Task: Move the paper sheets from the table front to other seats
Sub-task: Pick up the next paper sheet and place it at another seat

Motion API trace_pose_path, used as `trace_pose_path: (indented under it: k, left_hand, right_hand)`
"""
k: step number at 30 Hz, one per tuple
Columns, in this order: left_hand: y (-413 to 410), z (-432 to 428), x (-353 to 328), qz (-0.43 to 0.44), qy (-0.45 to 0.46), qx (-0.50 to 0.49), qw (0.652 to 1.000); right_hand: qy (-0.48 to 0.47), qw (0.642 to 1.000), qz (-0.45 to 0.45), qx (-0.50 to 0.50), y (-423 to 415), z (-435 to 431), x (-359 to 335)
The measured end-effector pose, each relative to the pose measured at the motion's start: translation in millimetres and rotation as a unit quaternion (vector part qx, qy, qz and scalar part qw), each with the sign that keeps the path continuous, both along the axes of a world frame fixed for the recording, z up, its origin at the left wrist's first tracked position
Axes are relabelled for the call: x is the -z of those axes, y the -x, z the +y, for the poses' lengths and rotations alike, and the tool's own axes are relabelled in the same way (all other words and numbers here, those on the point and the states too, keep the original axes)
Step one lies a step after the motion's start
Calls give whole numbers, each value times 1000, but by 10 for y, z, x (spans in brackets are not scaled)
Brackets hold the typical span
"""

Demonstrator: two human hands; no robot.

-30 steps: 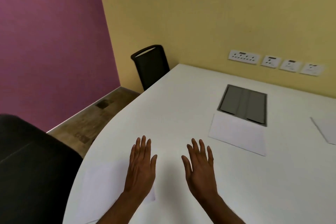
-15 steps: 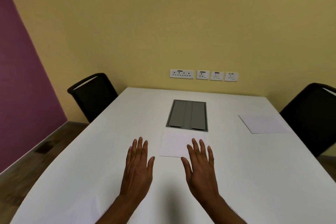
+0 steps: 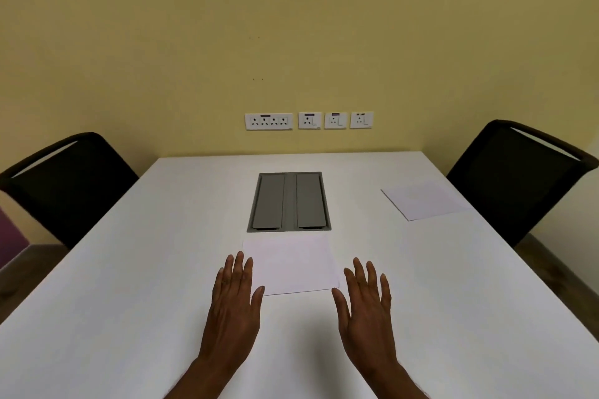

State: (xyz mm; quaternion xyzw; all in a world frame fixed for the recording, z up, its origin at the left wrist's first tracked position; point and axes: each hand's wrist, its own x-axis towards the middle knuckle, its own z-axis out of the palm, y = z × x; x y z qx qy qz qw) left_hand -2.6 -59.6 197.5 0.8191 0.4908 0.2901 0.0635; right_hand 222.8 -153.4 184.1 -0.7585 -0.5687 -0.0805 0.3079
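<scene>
A white paper sheet (image 3: pixel 293 264) lies flat in the middle of the white table (image 3: pixel 129 269), just in front of the grey cable hatch. My left hand (image 3: pixel 235 304) hovers open, palm down, at the sheet's left front corner. My right hand (image 3: pixel 366 308) is open too, at the sheet's right front corner. Neither hand holds anything. A second white sheet (image 3: pixel 423 199) rests at the far right of the table, in front of the right black chair (image 3: pixel 522 178).
A grey cable hatch (image 3: pixel 289 201) is set into the table centre. Another black chair (image 3: pixel 69 185) stands at the far left side. Wall sockets (image 3: pixel 308 120) line the yellow wall behind the table.
My view has swung from the table's left side to face its centre. The sheet near the left edge has left the view, and both hands now flank the middle sheet, spread wider.
</scene>
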Motion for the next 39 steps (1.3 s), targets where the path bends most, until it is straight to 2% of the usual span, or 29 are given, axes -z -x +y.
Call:
trace_pose_path:
  k: [8, 12, 17, 21, 23, 28, 33, 36, 39]
  left_hand:
    - [-183, 459, 770, 1, 87, -7, 996]
    - [-188, 596, 1182, 20, 145, -24, 989]
    - [-158, 778, 1650, 0, 200, -40, 979]
    - [-122, 864, 1914, 5, 170, -45, 984]
    - [-114, 868, 1976, 7, 145, -51, 988]
    - [-118, 891, 2066, 6, 129, -69, 989]
    - [-122, 869, 2031, -11, 133, -67, 989]
    - [-118, 847, 1959, -75, 156, -70, 982]
    - [-112, 822, 1830, -199, 170, -110, 959]
  right_hand:
    - [72, 988, 121, 62, -204, 446, 641]
    - [71, 971, 203, 107, -304, 703, 959]
    - [95, 961, 235, 111, -396, 986, 1386]
    - [71, 957, 257, 117, -397, 1153, 1600]
    - [36, 946, 299, 119, -389, 1249, 1634]
    - [-48, 870, 467, 155, -306, 1474, 1555]
    - [-47, 784, 595, 170, -230, 1600, 1530]
    - [-42, 738, 653, 166, -216, 1600, 1500]
    - [-62, 641, 745, 174, -216, 1510, 1432]
